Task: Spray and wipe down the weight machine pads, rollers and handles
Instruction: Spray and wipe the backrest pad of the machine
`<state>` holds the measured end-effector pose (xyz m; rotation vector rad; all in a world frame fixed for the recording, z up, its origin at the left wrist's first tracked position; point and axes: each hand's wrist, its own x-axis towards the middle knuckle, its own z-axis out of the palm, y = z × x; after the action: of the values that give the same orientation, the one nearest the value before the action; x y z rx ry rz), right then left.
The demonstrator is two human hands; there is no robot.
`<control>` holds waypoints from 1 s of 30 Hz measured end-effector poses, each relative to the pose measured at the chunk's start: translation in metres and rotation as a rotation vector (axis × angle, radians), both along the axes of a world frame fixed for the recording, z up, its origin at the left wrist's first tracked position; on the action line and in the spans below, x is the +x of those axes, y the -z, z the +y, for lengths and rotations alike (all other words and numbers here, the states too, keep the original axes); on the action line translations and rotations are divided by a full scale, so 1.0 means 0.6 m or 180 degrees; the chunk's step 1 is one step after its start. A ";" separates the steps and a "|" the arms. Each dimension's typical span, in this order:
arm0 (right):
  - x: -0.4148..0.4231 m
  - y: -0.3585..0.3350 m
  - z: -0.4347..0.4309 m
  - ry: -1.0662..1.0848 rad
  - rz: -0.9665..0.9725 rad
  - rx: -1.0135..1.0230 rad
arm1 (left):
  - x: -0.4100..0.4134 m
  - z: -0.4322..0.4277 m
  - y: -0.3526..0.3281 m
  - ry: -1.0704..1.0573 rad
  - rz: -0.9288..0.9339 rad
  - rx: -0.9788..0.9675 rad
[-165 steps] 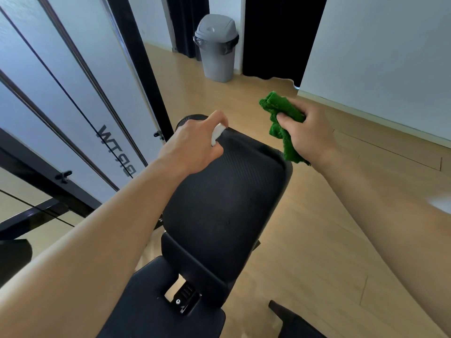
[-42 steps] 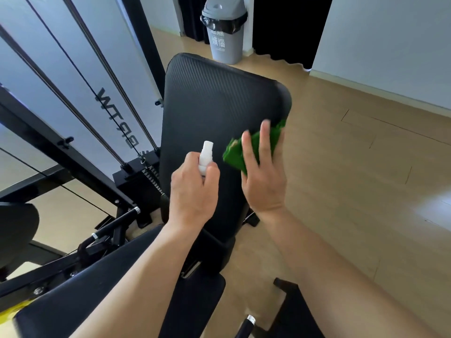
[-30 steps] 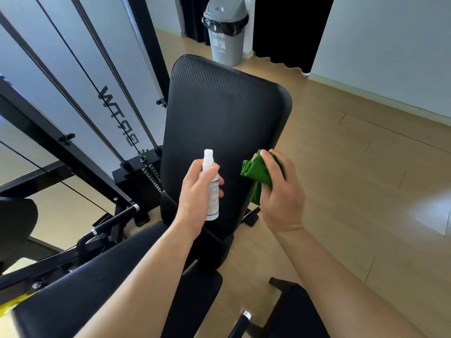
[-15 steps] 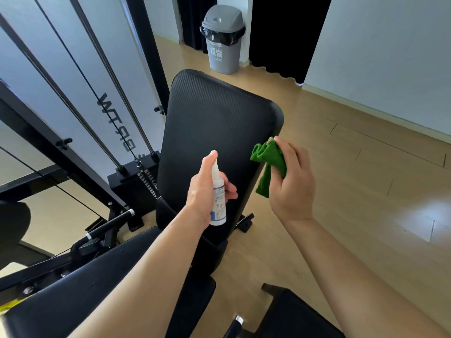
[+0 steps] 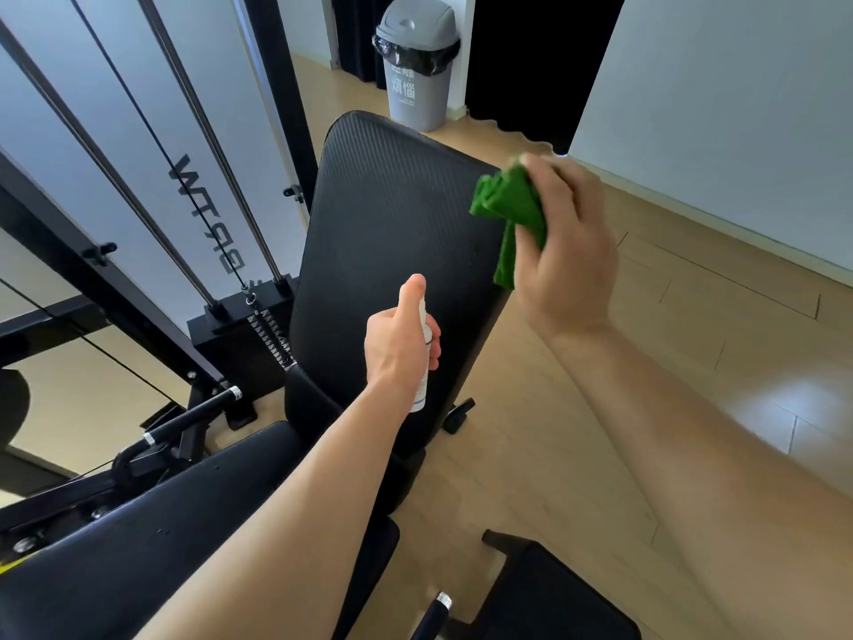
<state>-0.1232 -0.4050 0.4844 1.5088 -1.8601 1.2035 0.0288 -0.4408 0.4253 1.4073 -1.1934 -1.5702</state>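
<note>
The black ribbed back pad of the weight machine stands upright in the middle of the view. My left hand grips a small white spray bottle in front of the pad's lower half, thumb on top of the nozzle. My right hand holds a bunched green cloth at the pad's upper right edge. Below lies the black seat pad. A black handle bar with chrome rings sticks out at lower left.
Chrome guide rods and a cable run down to the weight stack on the left. A grey bin stands at the back. Another black pad and a chrome-tipped bar sit at the bottom. Wooden floor spreads to the right.
My right hand has lifted the green cloth from the pad's lower middle up to its upper right edge. My left hand turned the bottle, thumb now on top.
</note>
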 end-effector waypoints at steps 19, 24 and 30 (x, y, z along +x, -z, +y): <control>0.019 0.032 -0.084 0.0109 0.2740 0.2038 | 0.087 -0.021 0.045 -0.0348 0.0244 0.0221; 0.093 0.160 -0.094 -0.0066 0.3014 0.2091 | 0.107 -0.023 0.088 -0.0557 0.0250 0.0310; 0.150 0.253 -0.028 -0.1102 0.3887 0.3326 | 0.148 -0.010 0.137 -0.0742 0.0234 0.0514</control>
<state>-0.0332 -0.4221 0.3327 2.2955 -1.2701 -0.7821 0.1175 -0.4470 0.3434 1.5174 -0.8416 -1.5655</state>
